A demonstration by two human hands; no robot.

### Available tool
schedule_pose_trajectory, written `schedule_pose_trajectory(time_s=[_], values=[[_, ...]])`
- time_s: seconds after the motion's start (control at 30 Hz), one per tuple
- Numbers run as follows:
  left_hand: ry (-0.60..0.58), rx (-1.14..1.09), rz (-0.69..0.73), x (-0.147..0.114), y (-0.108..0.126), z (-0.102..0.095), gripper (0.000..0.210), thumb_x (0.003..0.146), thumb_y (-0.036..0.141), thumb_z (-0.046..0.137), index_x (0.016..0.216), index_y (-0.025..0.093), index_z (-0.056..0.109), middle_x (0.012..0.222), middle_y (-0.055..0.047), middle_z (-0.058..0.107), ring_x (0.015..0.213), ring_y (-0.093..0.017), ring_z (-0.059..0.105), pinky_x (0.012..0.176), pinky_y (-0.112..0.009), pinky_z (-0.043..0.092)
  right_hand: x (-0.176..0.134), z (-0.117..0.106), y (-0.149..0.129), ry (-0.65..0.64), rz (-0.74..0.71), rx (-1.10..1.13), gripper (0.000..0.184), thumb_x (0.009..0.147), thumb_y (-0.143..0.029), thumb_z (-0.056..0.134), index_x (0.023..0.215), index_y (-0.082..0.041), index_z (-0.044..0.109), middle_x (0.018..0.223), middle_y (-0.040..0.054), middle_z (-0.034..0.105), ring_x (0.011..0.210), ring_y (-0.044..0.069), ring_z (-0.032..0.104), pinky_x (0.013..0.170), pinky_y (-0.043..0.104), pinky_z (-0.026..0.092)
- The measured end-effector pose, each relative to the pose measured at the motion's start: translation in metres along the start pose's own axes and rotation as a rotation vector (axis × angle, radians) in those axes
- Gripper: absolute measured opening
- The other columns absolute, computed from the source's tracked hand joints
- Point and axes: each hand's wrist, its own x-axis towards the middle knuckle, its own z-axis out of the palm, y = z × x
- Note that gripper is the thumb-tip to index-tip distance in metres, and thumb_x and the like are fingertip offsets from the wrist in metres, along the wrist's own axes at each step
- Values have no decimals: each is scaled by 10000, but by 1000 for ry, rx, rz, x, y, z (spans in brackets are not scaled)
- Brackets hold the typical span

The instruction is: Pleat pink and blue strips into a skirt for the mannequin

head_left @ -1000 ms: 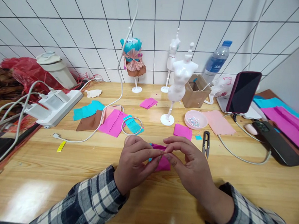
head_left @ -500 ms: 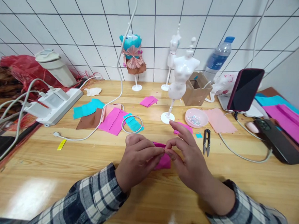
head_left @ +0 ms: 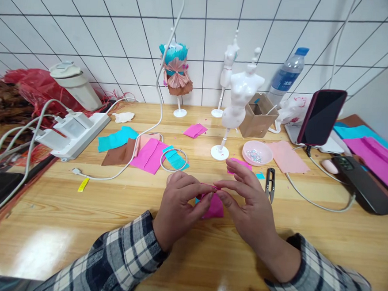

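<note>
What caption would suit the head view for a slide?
Left hand and right hand meet at a small magenta piece above a wooden table, near a white mannequin.

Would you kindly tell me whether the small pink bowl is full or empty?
Neither; it is partly filled: small shiny pieces lie in the pink bowl, with bare pink showing around them.

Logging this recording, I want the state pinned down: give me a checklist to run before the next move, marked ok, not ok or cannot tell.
1. Left hand pinching the thin pink piece: ok, between thumb and finger.
2. Right hand grip on it: cannot tell; contact is too small to judge.
3. Pink sheet below fully visible: not ok, partly covered by the hands.
4. Front mannequin upright: ok.
5. Pink dish upright: ok.
</note>
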Motion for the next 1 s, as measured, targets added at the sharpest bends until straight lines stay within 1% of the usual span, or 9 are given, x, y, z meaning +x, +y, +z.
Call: schedule_pose_trajectory(time_s=[0.17, 0.27, 0.33, 0.4, 0.47, 0.57, 0.63, 0.83, 1.0], values=[[-17, 102, 81, -2, -5, 2, 87, 858, 196, 673, 869, 245, 744, 725, 19, 696, 708, -149, 532, 748, -344, 379, 2, -2, 4, -58, 25, -52, 46, 858, -238, 671, 878, -271, 695, 1432, 60, 495, 1333, 251, 478, 1049, 488, 470], [-67, 192, 127, -4, -8, 3, 98, 869, 214, 668, 888, 268, 748, 730, 17, 697, 754, -175, 515, 769, -361, 368, 3, -3, 8, -161, -17, -112, 44, 883, -196, 611, 865, -225, 638, 1508, 95, 423, 1391, 262, 414, 1088, 493, 433], [-101, 192, 115, -5, -9, 4, 104, 886, 221, 649, 899, 259, 745, 739, 8, 689, 763, -180, 509, 767, -364, 366, 3, -2, 9, -199, -67, -153, 70, 914, -168, 541, 886, -203, 594, 1516, 131, 414, 1393, 265, 412, 1089, 493, 428], [-140, 110, 59, -5, -8, 4, 124, 911, 222, 619, 943, 241, 737, 766, -3, 679, 765, -173, 515, 757, -354, 376, 2, -1, 9, -164, -113, -197, 87, 937, -157, 490, 908, -188, 566, 1486, 165, 445, 1370, 270, 440, 1071, 494, 439], [-190, -25, 3, -6, -5, 4, 183, 937, 218, 583, 1070, 225, 708, 814, -12, 668, 784, -163, 527, 755, -338, 394, 2, -1, 7, -70, -156, -249, 89, 946, -159, 487, 918, -183, 568, 1456, 175, 475, 1353, 272, 460, 1073, 493, 433], [-250, -189, -18, -8, 1, 3, 330, 965, 219, 535, 1289, 192, 591, 881, -26, 643, 831, -160, 526, 772, -325, 418, 4, -4, 5, 75, -219, -303, 66, 928, -175, 557, 926, -189, 621, 1420, 149, 517, 1337, 265, 478, 1096, 475, 414], [-267, -222, -14, -10, 5, 3, 391, 973, 225, 517, 1360, 171, 527, 885, -31, 618, 845, -165, 512, 782, -327, 420, 4, -6, 4, 127, -224, -305, 68, 911, -189, 599, 933, -200, 663, 1384, 128, 553, 1311, 255, 506, 1083, 456, 434], [-293, -207, 20, -15, 7, 4, 591, 966, 264, 520, 1505, 165, 299, 965, -51, 590, 900, -189, 496, 847, -367, 416, 0, -3, 0, 152, -144, -232, 170, 902, -221, 630, 1026, -251, 743, 1340, 81, 601, 1234, 236, 575, 1008, 425, 513], [-365, -77, 84, -18, 10, 4, 692, 964, 303, 505, 1543, 143, 161, 1048, -88, 602, 962, -227, 504, 894, -423, 414, 1, -3, -2, 148, 58, -47, 117, 851, -304, 700, 945, -285, 768, 1328, 62, 601, 1235, 256, 568, 999, 453, 527]])
